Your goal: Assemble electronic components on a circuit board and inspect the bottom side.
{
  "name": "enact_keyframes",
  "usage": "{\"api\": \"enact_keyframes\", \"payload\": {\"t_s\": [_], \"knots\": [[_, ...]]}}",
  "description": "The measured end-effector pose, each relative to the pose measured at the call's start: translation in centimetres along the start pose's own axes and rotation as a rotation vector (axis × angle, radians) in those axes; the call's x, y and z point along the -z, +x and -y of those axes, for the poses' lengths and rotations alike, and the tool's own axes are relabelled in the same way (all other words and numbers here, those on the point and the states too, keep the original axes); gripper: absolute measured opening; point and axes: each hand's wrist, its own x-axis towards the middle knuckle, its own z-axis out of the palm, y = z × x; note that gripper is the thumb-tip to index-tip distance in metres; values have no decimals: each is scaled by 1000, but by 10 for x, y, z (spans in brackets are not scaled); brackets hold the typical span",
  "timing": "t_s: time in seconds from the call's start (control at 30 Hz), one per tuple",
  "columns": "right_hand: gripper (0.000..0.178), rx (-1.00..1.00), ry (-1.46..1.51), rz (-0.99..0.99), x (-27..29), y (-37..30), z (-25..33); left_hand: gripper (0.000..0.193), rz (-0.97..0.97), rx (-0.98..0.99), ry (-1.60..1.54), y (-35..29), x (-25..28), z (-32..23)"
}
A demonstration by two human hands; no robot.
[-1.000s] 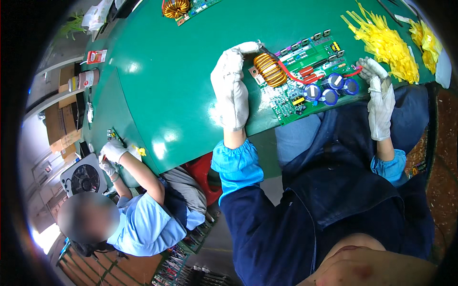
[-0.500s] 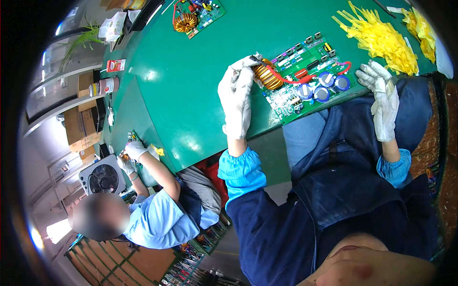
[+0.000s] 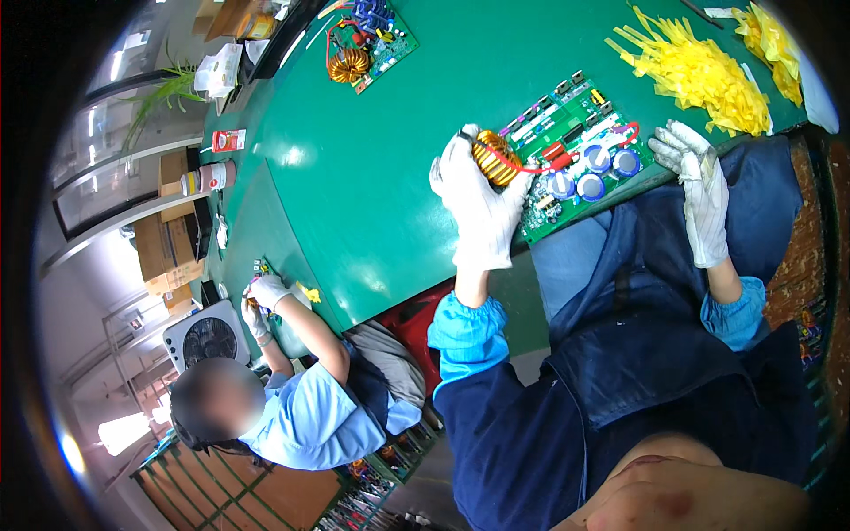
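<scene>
A green circuit board [image 3: 553,133] lies near the table's front edge, with blue-topped round capacitors [image 3: 589,186], a red wire and a copper-wound ring coil [image 3: 498,159] at its left end. My left hand [image 3: 482,208], in a white glove, is closed around that coil, fingers on its far left side and thumb on its near side. The palm hides the board's left corner. Just off the board's right end, my gloved right hand [image 3: 695,168] rests at the table edge with fingers stretched out, holding nothing.
Yellow strips [image 3: 704,75] lie heaped at the far right, with a second yellow bundle [image 3: 768,49] beside them. Another board with a coil [image 3: 367,53] sits at the far left of the green table [image 3: 381,177]. A co-worker [image 3: 328,398] works at the left, near a fan [image 3: 211,336].
My left hand has moved from the coil's left side to wrap around it, with the thumb now on the near side. My right hand stays stretched out beside the board.
</scene>
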Motion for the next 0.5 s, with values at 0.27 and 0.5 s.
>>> {"api": "enact_keyframes", "payload": {"t_s": [0.27, 0.5], "knots": [[35, 166, -426, 103, -8, 3, 4, 73, -197, -28, 17, -22, 11, -28], [43, -168, -228, 131, -45, 32, 29, 109, -285, -108, -310, -38, 2, -21]]}}
